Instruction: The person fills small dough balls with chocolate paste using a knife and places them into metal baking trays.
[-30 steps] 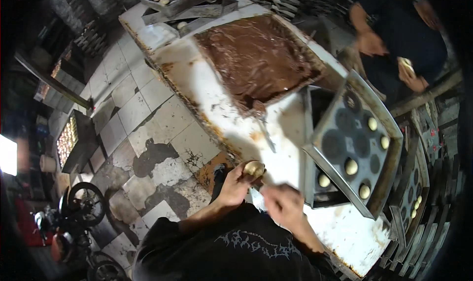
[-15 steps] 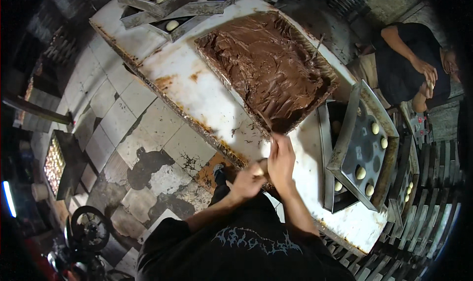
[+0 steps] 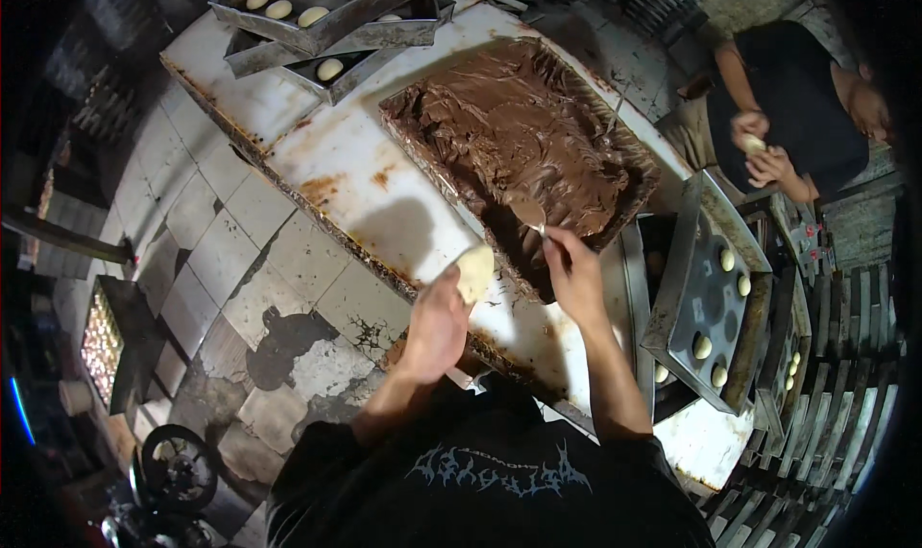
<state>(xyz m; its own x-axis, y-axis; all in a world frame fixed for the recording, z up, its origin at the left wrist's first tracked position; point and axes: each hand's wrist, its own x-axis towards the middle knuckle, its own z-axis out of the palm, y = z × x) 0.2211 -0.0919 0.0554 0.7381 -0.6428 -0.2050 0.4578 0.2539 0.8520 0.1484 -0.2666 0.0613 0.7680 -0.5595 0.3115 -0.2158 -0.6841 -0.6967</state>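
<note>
A flattened piece of pale dough (image 3: 475,271) is held up in my left hand (image 3: 435,325), its fingers closed round the lower edge, over the near side of the table. My right hand (image 3: 576,277) grips the short handle of a small spatula (image 3: 526,210), whose blade is coated in brown paste. That blade rests in the chocolate-coloured paste (image 3: 514,125), at the near part of a large shallow tray (image 3: 423,159). The paste is heaped toward the far end and scooped lower close to my right hand.
Stacked metal trays (image 3: 331,34) with dough balls stand at the far left of the white table (image 3: 331,188). More trays (image 3: 672,298) of dough balls lie at the right. Beyond them a co-worker's hands (image 3: 759,154) hold some dough. A wheel (image 3: 178,469) stands lower left.
My hands have moved apart. The left has risen with the dough, which now shows as a flat piece. The right has moved forward, with the spatula in the paste.
</note>
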